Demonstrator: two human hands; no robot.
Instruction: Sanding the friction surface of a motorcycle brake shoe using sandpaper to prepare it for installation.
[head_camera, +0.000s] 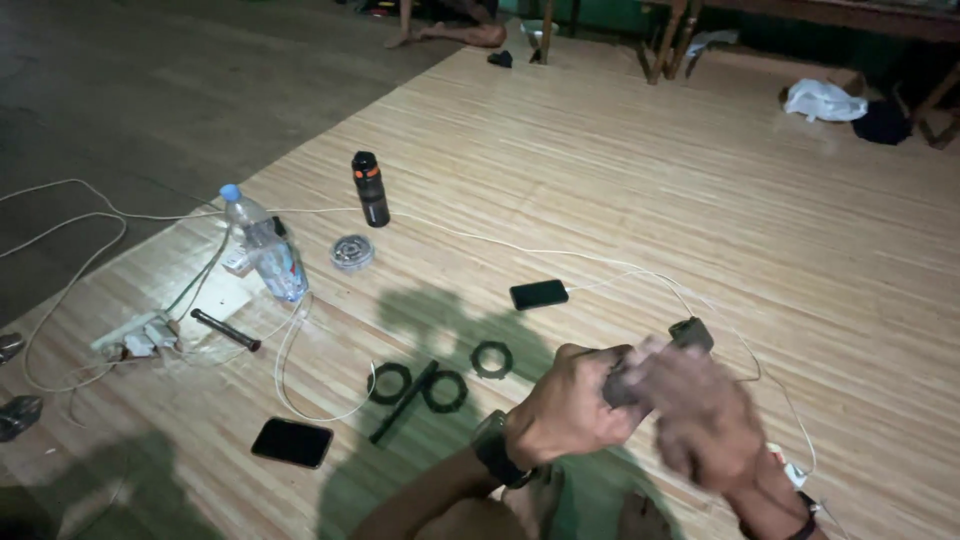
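Left hand (568, 400) gripping dark part (622, 385), three rings (491, 359), two phones (292, 442)

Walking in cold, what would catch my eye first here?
Two hands, the left hand and the blurred right hand, clasp a small dark part low in the middle. Left of them three black toothed rings lie on the wooden floor, with a clear water bottle farther left.

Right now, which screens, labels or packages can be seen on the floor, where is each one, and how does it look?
Phone: lower left, flat black rectangle, screen dark.
Second phone: centre, black rectangle, dark, beside the white cable.
Water bottle: left, clear, blue cap, blue label.
Black bottle: upright, orange band.
White bag: far right, crumpled.
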